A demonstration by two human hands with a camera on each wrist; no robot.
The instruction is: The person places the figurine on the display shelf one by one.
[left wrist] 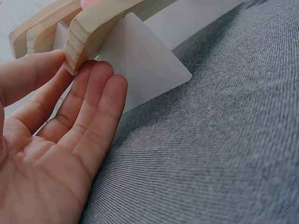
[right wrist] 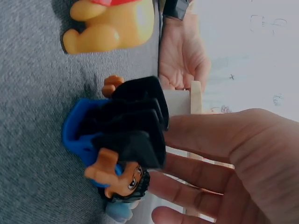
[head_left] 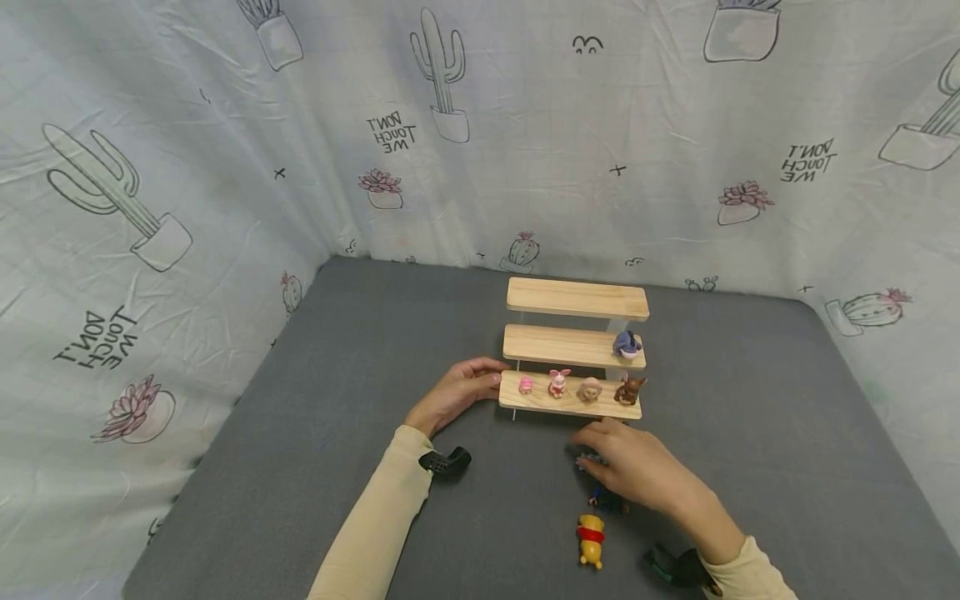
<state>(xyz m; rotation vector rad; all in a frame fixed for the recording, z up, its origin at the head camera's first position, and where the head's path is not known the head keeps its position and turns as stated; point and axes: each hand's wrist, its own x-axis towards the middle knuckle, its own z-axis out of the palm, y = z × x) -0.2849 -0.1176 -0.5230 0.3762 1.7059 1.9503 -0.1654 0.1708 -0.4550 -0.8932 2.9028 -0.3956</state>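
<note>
My left hand (head_left: 461, 390) pinches the left end of the lowest plank of a three-tier wooden display shelf (head_left: 577, 297), thumb on one side and fingers underneath. My right hand (head_left: 641, 462) reaches over small toys in front of the shelf, its fingers extended and apart. Beneath it lies a toy figure (right wrist: 124, 130) with black hair, blue clothes and black panel-like parts. Near that figure's head is a small blue-grey toy (right wrist: 119, 212), mostly hidden. The right thumb tip is hidden behind the black parts. A yellow bear figure (head_left: 591, 540) in a red top lies closer to me.
The lowest plank bears a small pink figure (head_left: 526, 385), a pink piglet (head_left: 558, 383), a beige figure (head_left: 589, 389) and a brown long-eared animal (head_left: 628, 389). A blue-purple donkey (head_left: 627, 344) sits on the middle tier's right end. Patterned white curtains (head_left: 540, 167) enclose the grey tabletop (head_left: 337, 375).
</note>
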